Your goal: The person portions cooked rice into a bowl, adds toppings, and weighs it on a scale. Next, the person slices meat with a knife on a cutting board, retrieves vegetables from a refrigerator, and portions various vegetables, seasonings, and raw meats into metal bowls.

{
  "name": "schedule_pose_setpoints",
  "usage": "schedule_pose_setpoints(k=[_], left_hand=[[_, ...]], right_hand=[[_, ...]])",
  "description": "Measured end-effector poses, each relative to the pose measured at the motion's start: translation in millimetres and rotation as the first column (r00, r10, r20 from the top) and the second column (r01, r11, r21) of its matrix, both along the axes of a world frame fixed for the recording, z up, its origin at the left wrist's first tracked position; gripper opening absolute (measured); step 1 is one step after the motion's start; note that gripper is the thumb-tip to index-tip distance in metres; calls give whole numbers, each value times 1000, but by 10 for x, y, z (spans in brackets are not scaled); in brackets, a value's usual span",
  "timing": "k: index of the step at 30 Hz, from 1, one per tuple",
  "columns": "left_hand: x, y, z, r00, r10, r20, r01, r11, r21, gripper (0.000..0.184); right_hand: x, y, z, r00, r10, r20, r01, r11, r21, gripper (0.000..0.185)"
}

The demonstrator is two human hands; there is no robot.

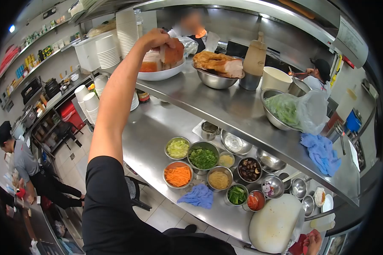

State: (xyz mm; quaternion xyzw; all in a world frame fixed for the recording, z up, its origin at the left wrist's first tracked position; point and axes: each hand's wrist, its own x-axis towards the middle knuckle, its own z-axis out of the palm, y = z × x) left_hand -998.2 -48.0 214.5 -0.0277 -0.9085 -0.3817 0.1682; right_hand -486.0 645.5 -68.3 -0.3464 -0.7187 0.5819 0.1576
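Note:
My left arm reaches up to the steel shelf, where my left hand (pixel 156 39) pinches a slab of meat with brown skin (pixel 172 52). It is held at a white bowl (pixel 161 75) with more pale, brown-edged meat in it. Beside that bowl, a steel bowl (pixel 219 80) carries a large browned piece of meat (pixel 219 64). Down at the lower right edge is my right hand (pixel 314 242), its fingers curled. A dark red thing (pixel 300 244) lies against it; what the fingers hold is unclear. A worn white cutting board (pixel 274 223) is close by.
Several steel bowls stand below the shelf, with shredded carrot (pixel 177 174), chopped greens (pixel 202 157) and mushrooms (pixel 249 169). Blue cloths (pixel 197 196) lie on counter and shelf. A sauce bottle (pixel 254 61) stands on the shelf. Co-workers (pixel 27 159) are left and behind the shelf.

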Motion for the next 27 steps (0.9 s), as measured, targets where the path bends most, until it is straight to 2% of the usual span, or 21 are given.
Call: schedule_pose_setpoints(k=[3, 5, 8, 11, 12, 15, 16, 20, 23, 24, 27], left_hand=[[39, -44, 42, 991, 32, -126, -20, 995, 97, 45], [58, -66, 84, 979, 55, -196, -24, 987, 157, 45], [99, -102, 146, 987, 43, -153, -14, 983, 185, 50], [149, -49, 67, 982, 34, -185, 0, 984, 178, 45], [105, -41, 25, 985, 48, -163, -24, 989, 143, 45], [235, 100, -146, 999, 24, -37, -28, 994, -105, 52], [198, 89, -241, 998, 12, -62, -25, 976, -216, 65], [179, -34, -147, 982, 79, -171, -146, 894, -423, 89], [268, -158, -66, 938, 203, 281, -50, 881, -470, 94], [491, -55, -91, 889, 313, 333, -170, 903, -395, 98], [480, -226, -164, 894, 224, 388, -79, 931, -357, 97]], right_hand=[[-120, -97, 56, 998, 41, 54, -47, 993, 106, 37], [-182, -108, 36, 998, 46, 50, -50, 994, 96, 37], [-302, -294, 164, 992, 22, 122, -39, 990, 136, 37], [-433, -556, 370, 959, -29, 281, -40, 971, 236, 38], [-457, -588, 386, 940, -50, 338, -47, 961, 273, 38], [-489, -494, 264, 944, 29, 328, -126, 952, 280, 38], [-509, -501, 247, 949, 37, 313, -128, 952, 277, 38], [-448, -341, 44, 954, 59, 294, -150, 943, 296, 38], [-335, -176, -87, 958, 104, 268, -175, 951, 257, 37], [-332, -166, -106, 960, 125, 249, -183, 956, 228, 37], [-368, -243, -137, 970, 133, 201, -166, 974, 155, 37]])
